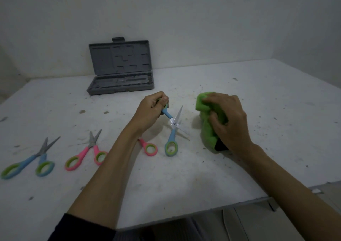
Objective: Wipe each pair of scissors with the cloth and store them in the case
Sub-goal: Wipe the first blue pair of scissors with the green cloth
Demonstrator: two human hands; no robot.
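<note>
My left hand (152, 109) grips one handle of a blue-and-green pair of scissors (173, 128), held open just above the table, its other handle loop hanging low. To the right, my right hand (228, 120) clutches a bunched green cloth (208, 122) that rests on the table, apart from the blades. A grey case (120, 85) stands open at the back left, lid upright. Another blue pair of scissors (31, 159) and a pink pair (86, 152) lie at the left. A second pink pair (149, 148) is partly hidden under my left forearm.
The white table (184, 176) is speckled with dirt. Its front edge runs diagonally at the lower right, with floor below. White walls close in behind and at the right.
</note>
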